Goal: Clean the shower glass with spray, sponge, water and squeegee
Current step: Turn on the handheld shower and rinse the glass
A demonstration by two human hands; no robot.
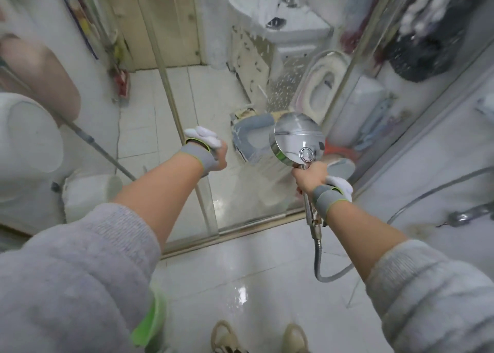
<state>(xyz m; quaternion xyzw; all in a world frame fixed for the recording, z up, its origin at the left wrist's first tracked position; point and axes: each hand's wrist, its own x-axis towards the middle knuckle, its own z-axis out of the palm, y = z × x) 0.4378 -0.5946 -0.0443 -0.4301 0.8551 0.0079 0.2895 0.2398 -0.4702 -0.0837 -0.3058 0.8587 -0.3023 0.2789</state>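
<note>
Chrome shower head, handle running down toward the camera, face aimed away at the wet shower glass, gripped closed in right hand; left hand fisted, contents unclear.

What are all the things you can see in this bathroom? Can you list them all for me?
shower head: one, shiny chrome, held up facing the glass
hose: one, silver, hanging below the handle
shower glass: wet, clear, straight ahead
toilet: one, white, behind the glass
tap: one, chrome, right wall
floor tiles: white, wet
shoes: two, beige, bottom edge
sleeves: two, grey, fluffy
left hand: grey and white wrap, closed, by the glass
right hand: same wrap, gripping the shower head handle
</note>
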